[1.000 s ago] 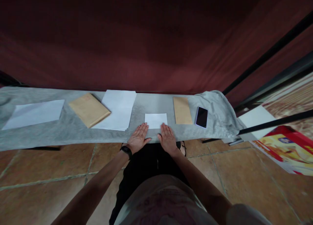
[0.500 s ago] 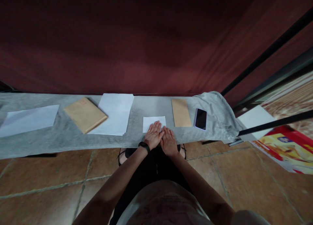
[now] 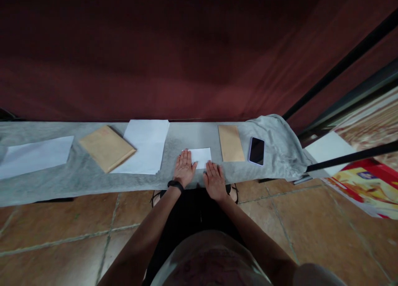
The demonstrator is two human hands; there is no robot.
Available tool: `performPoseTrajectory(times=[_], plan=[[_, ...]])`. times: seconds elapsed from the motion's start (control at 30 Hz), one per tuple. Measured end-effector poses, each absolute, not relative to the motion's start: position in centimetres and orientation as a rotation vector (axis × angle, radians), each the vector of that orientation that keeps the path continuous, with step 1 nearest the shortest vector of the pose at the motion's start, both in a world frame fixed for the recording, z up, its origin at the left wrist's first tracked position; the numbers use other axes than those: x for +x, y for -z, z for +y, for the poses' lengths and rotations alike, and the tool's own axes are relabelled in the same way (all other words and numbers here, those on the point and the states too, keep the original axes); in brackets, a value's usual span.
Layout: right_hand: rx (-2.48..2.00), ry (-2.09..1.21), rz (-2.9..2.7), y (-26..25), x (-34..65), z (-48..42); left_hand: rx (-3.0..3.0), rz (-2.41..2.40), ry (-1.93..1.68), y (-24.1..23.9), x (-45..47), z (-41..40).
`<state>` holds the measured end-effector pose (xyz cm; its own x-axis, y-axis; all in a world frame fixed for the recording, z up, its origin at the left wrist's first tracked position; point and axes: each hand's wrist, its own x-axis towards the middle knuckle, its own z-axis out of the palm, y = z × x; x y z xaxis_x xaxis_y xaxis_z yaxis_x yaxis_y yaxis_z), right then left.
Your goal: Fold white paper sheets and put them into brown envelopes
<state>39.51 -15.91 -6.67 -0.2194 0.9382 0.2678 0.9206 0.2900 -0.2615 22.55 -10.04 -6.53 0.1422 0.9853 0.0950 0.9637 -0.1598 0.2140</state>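
A small white piece of paper (image 3: pixel 201 156), apparently folded, lies on the grey cloth in front of me. My left hand (image 3: pixel 184 168) rests flat over its left edge, fingers stretched out and pointing away from me. At the paper's lower right corner lies my right hand (image 3: pixel 214 180), palm down with fingers extended, its fingertips touching the edge. Both hands are open and hold nothing. Right of the paper sits a single brown envelope (image 3: pixel 231 143).
A cloth-covered bench (image 3: pixel 186 133) runs across the view. On its left are a stack of white sheets (image 3: pixel 149 145), a bundle of brown envelopes (image 3: pixel 107 148) and another white sheet (image 3: pixel 37 155). A phone (image 3: pixel 256 151) lies at right, near a black metal bar (image 3: pixel 351 157).
My left hand has slid left across the small paper to its left edge, away from my right hand. My right hand has barely moved.
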Motion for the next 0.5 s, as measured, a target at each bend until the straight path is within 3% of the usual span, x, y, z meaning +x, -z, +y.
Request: performPoseTrajectory(times=[0.3, 0.5], plan=[[-1.635, -0.286, -2.29, 6.0, 35.7, -10.0, 2.323, 1.929, -0.334, 7.2, 22.2, -10.0], [-1.661, -0.218, -2.268, 7.0, 36.4, -9.0, 2.311, 1.947, -0.323, 7.1, 22.3, -9.9]])
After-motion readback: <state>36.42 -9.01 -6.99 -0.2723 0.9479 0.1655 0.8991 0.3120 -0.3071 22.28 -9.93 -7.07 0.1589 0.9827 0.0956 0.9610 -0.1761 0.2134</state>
